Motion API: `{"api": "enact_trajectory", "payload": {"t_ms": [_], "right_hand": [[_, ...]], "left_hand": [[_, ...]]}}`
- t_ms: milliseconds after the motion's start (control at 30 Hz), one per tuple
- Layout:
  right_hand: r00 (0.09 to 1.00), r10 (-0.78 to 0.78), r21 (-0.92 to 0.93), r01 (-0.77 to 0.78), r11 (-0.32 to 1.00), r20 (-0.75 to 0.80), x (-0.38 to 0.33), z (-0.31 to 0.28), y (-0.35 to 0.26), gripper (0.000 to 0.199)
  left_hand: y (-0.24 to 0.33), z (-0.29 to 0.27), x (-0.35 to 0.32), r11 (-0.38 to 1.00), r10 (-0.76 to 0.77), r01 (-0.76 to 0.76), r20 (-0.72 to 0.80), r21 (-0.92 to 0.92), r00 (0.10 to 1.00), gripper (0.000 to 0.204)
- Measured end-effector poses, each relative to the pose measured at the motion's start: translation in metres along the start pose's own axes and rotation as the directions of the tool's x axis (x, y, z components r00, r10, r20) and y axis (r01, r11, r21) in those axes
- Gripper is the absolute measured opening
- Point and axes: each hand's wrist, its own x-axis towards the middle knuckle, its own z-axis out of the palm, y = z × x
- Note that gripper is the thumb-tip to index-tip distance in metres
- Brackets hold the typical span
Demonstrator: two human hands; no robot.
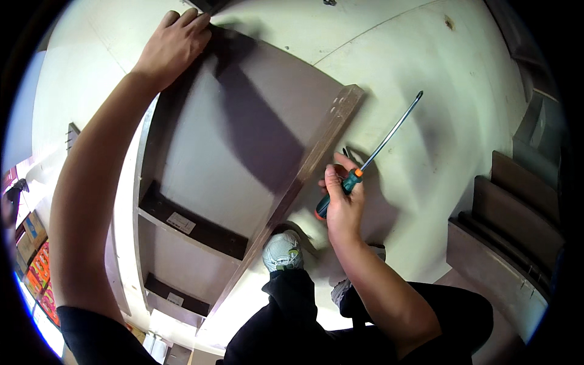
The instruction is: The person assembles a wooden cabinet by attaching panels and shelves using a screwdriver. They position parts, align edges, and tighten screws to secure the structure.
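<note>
My right hand (344,210) is closed around the dark green handle of a screwdriver (371,159), whose long metal shaft points up and away to the right. By its fingertips a small dark pointed thing (345,152) sticks out, too small to name. A brown cabinet frame (274,222) with a pale back panel lies on the floor, crossed by two dark shelf boards with white labels. At the frame's far left corner, my left hand (175,47) curls its fingers over the dark edge. Its fingertips are partly hidden.
Brown boards (511,201) stand stacked at the right. My shoe (283,250) is close beside the frame's near right edge. Colourful boxes (42,274) lie at the far left. Pale sheeting (450,158) covers the floor, and a small dark bit (329,2) lies at the far edge.
</note>
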Motion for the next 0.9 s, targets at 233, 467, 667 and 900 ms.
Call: {"api": "enact_trajectory", "payload": {"t_ms": [233,467,667,900], "right_hand": [[0.996,-0.008,0.090,0.016,0.996,-0.087,-0.002,-0.012,-0.004,0.028],[0.997,0.019,0.089,-0.012,0.996,-0.078,-0.003,-0.019,-0.025,0.022],[0.997,0.025,-0.052,-0.028,0.998,-0.073,-0.009,-0.031,-0.002,0.017],[0.998,0.068,-0.155,-0.065,0.986,0.012,-0.027,0.007,0.009,0.028]], "left_hand": [[0.043,-0.004,0.093,0.605,-0.258,0.231,0.086,-0.762,0.962,0.012],[0.094,0.045,0.194,0.534,-0.546,0.462,0.128,-0.708,0.828,0.025],[0.100,0.024,0.181,0.544,-0.483,0.383,0.095,-0.746,0.870,0.033],[0.145,0.004,0.084,0.351,-0.750,0.132,-0.194,-0.927,0.632,0.031]]}}
